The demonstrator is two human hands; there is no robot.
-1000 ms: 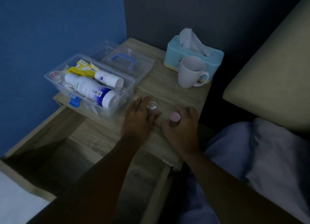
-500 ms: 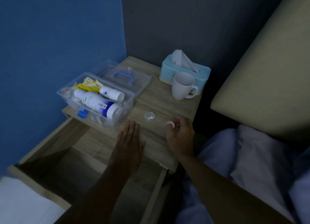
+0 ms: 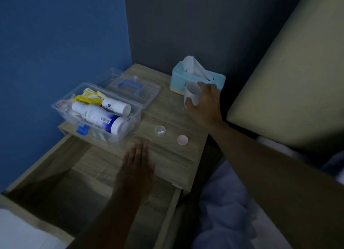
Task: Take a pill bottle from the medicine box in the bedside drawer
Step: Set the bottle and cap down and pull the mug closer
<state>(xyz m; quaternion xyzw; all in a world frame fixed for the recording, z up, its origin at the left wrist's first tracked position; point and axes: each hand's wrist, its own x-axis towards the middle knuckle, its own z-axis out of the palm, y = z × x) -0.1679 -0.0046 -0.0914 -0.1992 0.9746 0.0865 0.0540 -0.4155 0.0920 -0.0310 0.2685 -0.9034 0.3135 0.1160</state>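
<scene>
A small clear pill bottle [image 3: 160, 131] stands open on the bedside table, a few white pills visible inside. Its pink cap [image 3: 182, 139] lies on the wood just to its right. The clear medicine box [image 3: 136, 112] sits at the table's left edge, lid folded back, with white bottles and a yellow packet inside. Below it the drawer [image 3: 59, 155] is pulled out. My left hand [image 3: 136, 169] rests flat, fingers apart, at the table's front edge, empty. My right hand [image 3: 203, 104] is wrapped around a white mug [image 3: 191, 95] at the back.
A light blue tissue box [image 3: 216, 79] stands behind the mug against the dark wall. A beige headboard cushion [image 3: 290, 84] rises at the right, with pale bedding [image 3: 229, 211] below it. The blue wall borders the table on the left.
My right hand let go of the pink cap, left it on the table and moved back to the mug. My left hand drew away from the pill bottle toward the front edge.
</scene>
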